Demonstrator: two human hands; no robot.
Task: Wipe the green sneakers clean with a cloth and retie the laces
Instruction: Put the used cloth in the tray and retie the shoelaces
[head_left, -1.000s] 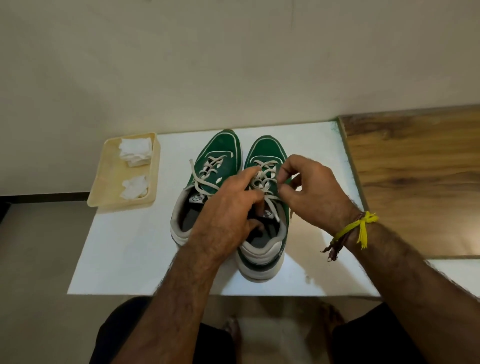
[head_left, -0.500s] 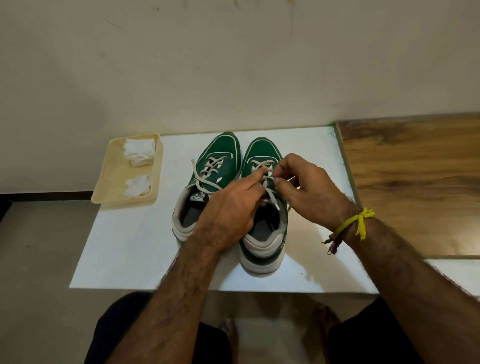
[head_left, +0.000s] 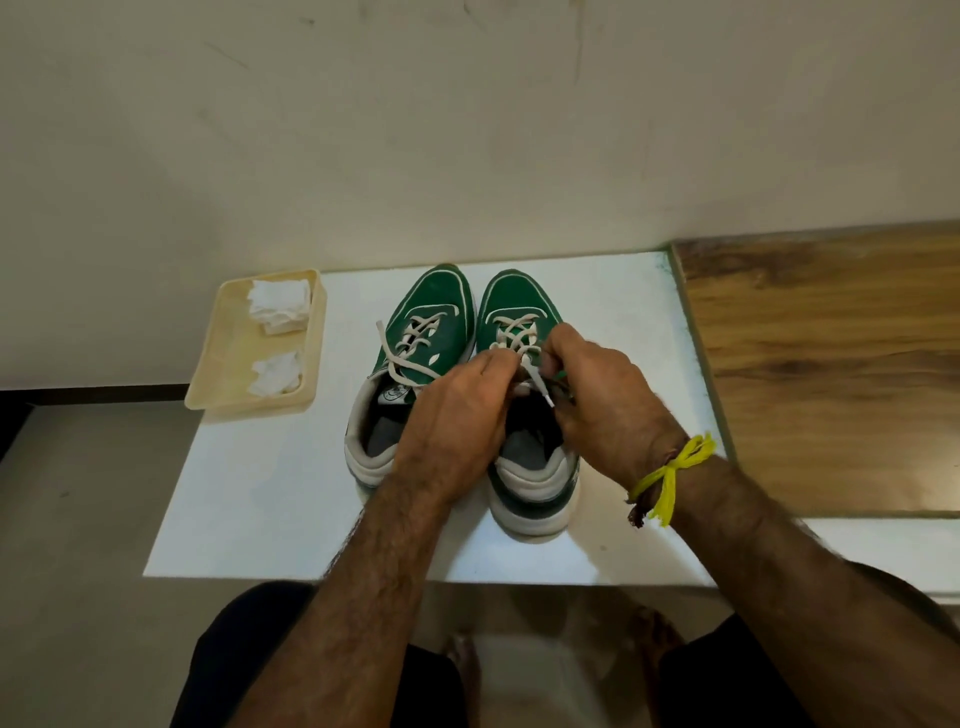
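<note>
We have both green sneakers side by side on the white table (head_left: 249, 499), toes pointing to the far wall, and we are working on the right sneaker (head_left: 519, 306). Our left hand (head_left: 457, 415) reaches in from the near left, its fingers curled and pinching the lace (head_left: 537, 382) over the tongue; our right hand (head_left: 602, 395) comes from the near right, fingers curled on the same lace just beside the left fingertips. The two hands nearly touch above the upper eyelets, so the lace lies directly between them, with one free end hanging toward us into the shoe's opening. The shoe's long axis runs near to far, and we judge the coming pull has to go across it, left and right. Neither hand is clearly nearer. The left sneaker (head_left: 436, 306) sits touching or almost touching its mate, its lace (head_left: 395, 358) loose and trailing to the left, not yet tied. The tray (head_left: 218, 374) with white cloths (head_left: 278, 306) stands well apart at far left.
</note>
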